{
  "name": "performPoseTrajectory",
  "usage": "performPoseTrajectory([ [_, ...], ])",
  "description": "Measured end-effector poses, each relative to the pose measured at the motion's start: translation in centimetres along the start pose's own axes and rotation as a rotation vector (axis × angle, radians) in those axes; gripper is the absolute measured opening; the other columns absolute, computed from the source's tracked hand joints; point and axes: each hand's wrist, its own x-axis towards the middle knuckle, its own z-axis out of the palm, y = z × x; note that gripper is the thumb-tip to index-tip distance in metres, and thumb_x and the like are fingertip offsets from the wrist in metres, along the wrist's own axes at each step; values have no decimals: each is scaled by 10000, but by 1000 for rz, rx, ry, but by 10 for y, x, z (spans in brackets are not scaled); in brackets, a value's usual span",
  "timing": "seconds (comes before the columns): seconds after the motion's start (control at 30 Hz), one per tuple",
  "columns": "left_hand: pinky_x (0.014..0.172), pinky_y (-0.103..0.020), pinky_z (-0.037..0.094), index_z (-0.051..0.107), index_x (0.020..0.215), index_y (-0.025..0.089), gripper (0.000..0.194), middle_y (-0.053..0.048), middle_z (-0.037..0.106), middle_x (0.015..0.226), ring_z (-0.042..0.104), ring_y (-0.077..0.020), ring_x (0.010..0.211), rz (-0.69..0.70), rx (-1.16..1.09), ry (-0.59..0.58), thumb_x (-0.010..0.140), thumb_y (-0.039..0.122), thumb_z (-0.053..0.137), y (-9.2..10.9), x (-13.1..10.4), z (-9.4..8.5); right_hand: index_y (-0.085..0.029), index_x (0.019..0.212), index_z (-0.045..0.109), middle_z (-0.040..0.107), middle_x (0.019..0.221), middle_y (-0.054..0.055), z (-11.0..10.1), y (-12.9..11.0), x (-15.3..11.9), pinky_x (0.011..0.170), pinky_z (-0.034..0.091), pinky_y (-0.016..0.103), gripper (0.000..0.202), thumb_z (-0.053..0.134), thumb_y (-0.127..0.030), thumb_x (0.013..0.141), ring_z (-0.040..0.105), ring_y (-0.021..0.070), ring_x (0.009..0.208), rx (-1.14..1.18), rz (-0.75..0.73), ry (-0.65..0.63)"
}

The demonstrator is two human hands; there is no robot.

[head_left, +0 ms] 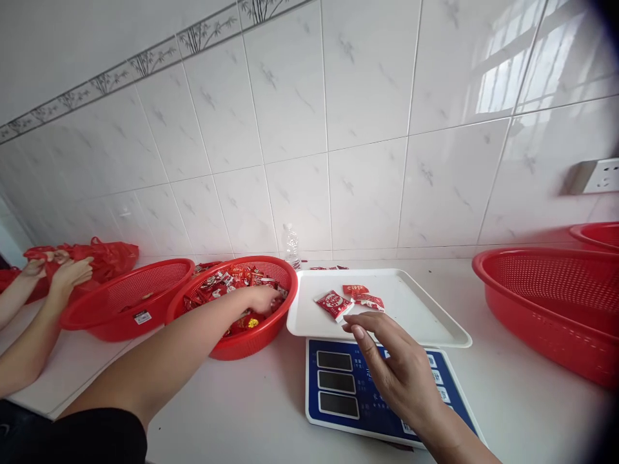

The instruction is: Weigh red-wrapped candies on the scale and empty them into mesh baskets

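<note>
My left hand (265, 299) reaches into a red basket (242, 348) full of wrapped sweets (213, 287); its fingertips are hidden among the wrappers. Above the blue keypad of a scale (333, 383) hovers my right hand (394, 357), thumb and fingers apart with nothing between them. Just beyond its fingertips, a few red and white packets (333, 304) lie on the white tray (416, 322) of the scale. The scale's displays look dark.
A clear bottle (291, 248) stands by the tiled wall. Another red basket (111, 322) is at the left, where another person's hands (70, 274) hold a red bag (109, 261). At the right sits a large red basket (546, 328), with another rim (599, 235) behind it.
</note>
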Motion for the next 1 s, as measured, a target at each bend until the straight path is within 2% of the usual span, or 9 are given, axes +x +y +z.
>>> performPoseTrajectory([
  [0.17,593,-245,434,555,856,199,233,-11,623,847,589,-186,744,47,-101,184,624,214,580,2,-15,-36,-214,914,603,666,827,44,-2,2,0,672,496,285,149,456,-234,900,622,170,780,10,44,1],
  [0.3,570,-228,431,538,897,168,300,-4,605,805,569,-151,682,90,-335,289,626,255,635,23,-15,-48,-221,902,620,679,815,43,-2,5,1,676,495,295,188,448,-298,902,632,181,780,-17,120,44],
  [0.43,630,-242,457,536,931,167,317,-7,618,840,579,-145,717,188,-412,256,666,301,646,54,0,-39,-218,909,642,697,862,59,-6,13,5,669,495,310,291,418,-404,898,638,207,831,-67,308,79],
  [0.6,808,-287,440,587,1003,199,269,-38,647,1032,593,-194,920,251,-239,249,787,350,534,82,22,-24,-220,883,661,705,876,72,-11,23,8,585,476,284,377,405,-496,872,642,215,812,-74,477,89],
  [0.7,861,-294,412,594,1002,202,239,-44,636,1084,569,-207,992,255,-180,254,798,301,516,88,32,-17,-214,884,660,705,870,80,-12,25,8,560,464,279,393,407,-514,863,637,217,795,-55,507,88],
  [0.87,827,-291,426,584,999,209,227,-33,644,1054,575,-204,977,266,-134,184,791,277,522,92,39,-8,-218,910,659,704,875,76,-14,22,9,522,445,275,396,411,-523,861,631,214,751,-36,547,65],
  [0.93,797,-281,439,586,990,216,242,-25,648,1033,588,-203,951,284,-122,127,756,269,558,95,36,-7,-226,917,659,703,883,69,-15,21,9,518,445,273,389,414,-523,862,630,210,748,-31,555,59],
  [1.0,768,-271,452,569,1050,233,352,-21,645,1040,596,-206,941,305,-129,50,701,262,605,97,32,-8,-229,916,658,702,880,64,-15,21,9,517,446,270,384,416,-522,862,631,207,749,-28,553,57],
])
